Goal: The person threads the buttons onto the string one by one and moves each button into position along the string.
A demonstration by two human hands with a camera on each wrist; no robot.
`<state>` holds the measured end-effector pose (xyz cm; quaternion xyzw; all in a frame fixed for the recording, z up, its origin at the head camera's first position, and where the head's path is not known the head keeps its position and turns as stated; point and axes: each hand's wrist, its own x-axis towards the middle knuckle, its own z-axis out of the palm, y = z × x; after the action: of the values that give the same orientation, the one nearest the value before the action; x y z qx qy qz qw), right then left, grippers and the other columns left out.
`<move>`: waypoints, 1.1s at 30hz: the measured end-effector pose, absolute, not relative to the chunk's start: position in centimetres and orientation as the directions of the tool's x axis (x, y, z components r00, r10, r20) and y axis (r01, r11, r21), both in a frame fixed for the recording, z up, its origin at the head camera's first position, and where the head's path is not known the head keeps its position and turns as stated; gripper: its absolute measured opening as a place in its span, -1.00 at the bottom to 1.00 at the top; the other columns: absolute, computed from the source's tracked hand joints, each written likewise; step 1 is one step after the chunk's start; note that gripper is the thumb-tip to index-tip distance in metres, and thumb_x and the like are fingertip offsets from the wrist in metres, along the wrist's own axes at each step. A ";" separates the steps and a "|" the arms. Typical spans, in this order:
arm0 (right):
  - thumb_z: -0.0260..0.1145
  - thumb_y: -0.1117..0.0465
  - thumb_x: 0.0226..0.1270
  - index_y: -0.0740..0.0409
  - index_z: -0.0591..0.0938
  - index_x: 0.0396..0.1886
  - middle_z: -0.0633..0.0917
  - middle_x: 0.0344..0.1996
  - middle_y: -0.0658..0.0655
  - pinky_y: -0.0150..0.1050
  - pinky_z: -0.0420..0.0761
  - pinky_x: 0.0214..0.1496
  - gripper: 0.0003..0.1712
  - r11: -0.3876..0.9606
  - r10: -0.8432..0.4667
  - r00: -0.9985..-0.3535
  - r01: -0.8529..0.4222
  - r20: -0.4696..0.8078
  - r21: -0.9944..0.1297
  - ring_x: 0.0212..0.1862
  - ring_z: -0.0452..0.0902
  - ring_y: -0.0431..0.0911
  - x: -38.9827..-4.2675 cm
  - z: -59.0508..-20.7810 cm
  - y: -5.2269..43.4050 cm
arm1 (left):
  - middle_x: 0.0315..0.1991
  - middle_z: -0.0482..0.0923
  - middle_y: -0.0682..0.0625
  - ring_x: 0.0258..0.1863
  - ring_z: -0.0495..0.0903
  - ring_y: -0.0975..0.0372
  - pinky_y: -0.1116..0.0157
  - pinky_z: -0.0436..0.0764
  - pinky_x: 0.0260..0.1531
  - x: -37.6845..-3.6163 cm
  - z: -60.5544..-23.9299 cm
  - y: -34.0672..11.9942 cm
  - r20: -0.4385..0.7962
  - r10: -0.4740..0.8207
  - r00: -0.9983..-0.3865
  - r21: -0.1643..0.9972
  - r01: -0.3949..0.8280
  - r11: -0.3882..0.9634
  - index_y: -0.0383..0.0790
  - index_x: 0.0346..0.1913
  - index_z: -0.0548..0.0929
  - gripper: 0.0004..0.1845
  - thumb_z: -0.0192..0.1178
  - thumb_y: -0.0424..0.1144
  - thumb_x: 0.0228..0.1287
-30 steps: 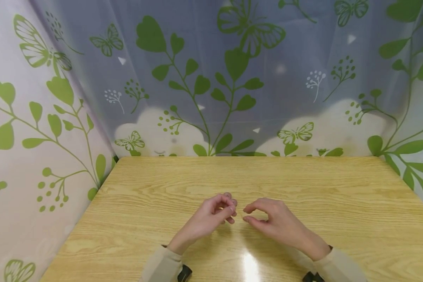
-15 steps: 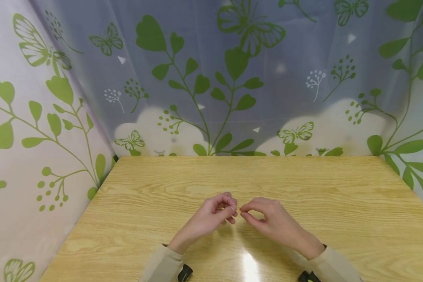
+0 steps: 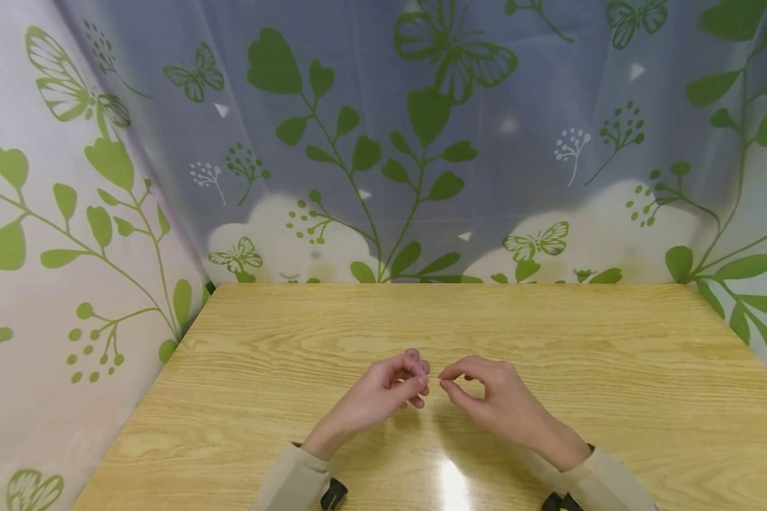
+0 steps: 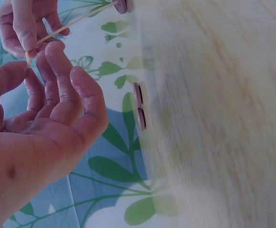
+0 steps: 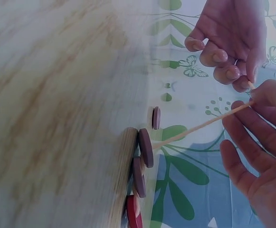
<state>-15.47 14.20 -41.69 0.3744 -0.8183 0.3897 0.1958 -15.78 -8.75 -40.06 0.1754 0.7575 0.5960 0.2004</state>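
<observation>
We see two bare hands close together over a pale wooden table [image 3: 550, 333]. The right hand [image 3: 495, 401] pinches a thin tan wooden stick [image 5: 202, 126] between thumb and fingertips. The stick's far end meets a small round mauve disc [image 5: 145, 147] by the table's edge. The left hand [image 3: 383, 394], fingers curled, pinches the stick's near end beside the right fingertips. More mauve discs [image 4: 139, 111] show nearby, and one red disc [image 5: 133, 213].
</observation>
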 end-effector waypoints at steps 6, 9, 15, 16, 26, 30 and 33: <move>0.45 0.42 0.26 -0.02 0.74 -0.23 0.81 -0.34 -0.02 -0.21 0.72 -0.27 -0.76 0.373 -0.463 -0.618 -0.786 0.636 -0.492 -0.28 0.69 -0.32 -15.6 -41.7 14.3 | -0.11 0.65 -0.08 -0.23 0.69 0.27 0.19 0.66 -0.07 -15.8 -40.2 -8.7 -0.112 0.507 -0.854 0.969 0.018 0.244 -0.34 0.00 0.57 -0.78 0.09 -0.22 0.58; 0.46 0.43 0.24 -0.02 0.76 -0.20 0.81 -0.34 -0.02 -0.23 0.71 -0.28 -0.74 0.349 -0.469 -0.595 -0.804 0.653 -0.482 -0.29 0.67 -0.32 -15.7 -41.6 14.4 | -0.11 0.66 -0.06 -0.22 0.70 0.27 0.24 0.63 -0.11 -15.7 -40.1 -8.6 -0.123 0.508 -0.852 0.967 0.011 0.253 -0.32 0.01 0.57 -0.76 0.09 -0.18 0.58; 0.49 0.49 0.14 -0.01 0.76 -0.20 0.78 -0.35 -0.08 -0.53 0.59 -0.21 -0.66 0.316 -0.467 -0.560 -0.829 0.685 -0.462 -0.32 0.65 -0.31 -15.8 -41.6 14.4 | -0.12 0.68 -0.07 -0.21 0.73 0.25 0.25 0.58 -0.14 -15.7 -40.0 -8.5 -0.135 0.503 -0.853 0.965 0.003 0.263 -0.30 0.00 0.58 -0.75 0.12 -0.15 0.56; 0.49 0.50 0.14 -0.01 0.76 -0.21 0.78 -0.35 -0.08 -0.55 0.58 -0.20 -0.66 0.312 -0.465 -0.557 -0.830 0.687 -0.462 -0.32 0.65 -0.31 -15.8 -41.6 14.4 | -0.12 0.68 -0.07 -0.21 0.73 0.25 0.25 0.58 -0.14 -15.6 -39.9 -8.5 -0.135 0.504 -0.853 0.965 0.003 0.263 -0.29 -0.01 0.57 -0.77 0.12 -0.15 0.56; 0.49 0.50 0.14 -0.03 0.75 -0.23 0.78 -0.34 -0.09 -0.32 0.67 -0.29 -0.66 0.332 -0.453 -0.567 -0.824 0.688 -0.459 -0.31 0.65 -0.30 -15.7 -41.5 14.6 | 0.14 0.51 -0.33 -0.11 0.67 0.07 0.19 0.74 -0.04 -16.1 -40.2 -8.6 -0.047 0.512 -0.858 0.971 0.081 0.224 -0.44 -0.01 0.56 -0.78 0.14 -0.29 0.52; 0.48 0.51 0.13 -0.05 0.75 -0.23 0.79 -0.33 -0.09 -0.34 0.67 -0.26 -0.64 0.351 -0.447 -0.585 -0.811 0.677 -0.468 -0.30 0.67 -0.30 -15.6 -41.5 14.8 | 0.19 0.60 -0.27 0.00 0.69 0.01 0.16 0.73 -0.05 -16.4 -40.2 -9.1 -0.014 0.489 -0.872 0.940 0.155 0.305 -0.31 -0.06 0.59 -0.81 0.17 -0.21 0.52; 0.48 0.50 0.15 -0.06 0.74 -0.23 0.79 -0.33 -0.08 -0.39 0.65 -0.24 -0.64 0.360 -0.442 -0.595 -0.803 0.671 -0.475 -0.30 0.66 -0.32 -15.6 -41.4 15.0 | 0.19 0.67 -0.16 0.13 0.66 0.06 0.28 0.68 -0.04 -16.6 -40.3 -9.5 0.014 0.483 -0.876 0.899 0.223 0.378 -0.21 -0.07 0.61 -0.84 0.16 -0.17 0.54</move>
<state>-15.56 14.99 -41.41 0.3919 -0.7943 0.4081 0.2212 -16.64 -9.48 -40.27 0.2148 0.8204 0.5146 0.1263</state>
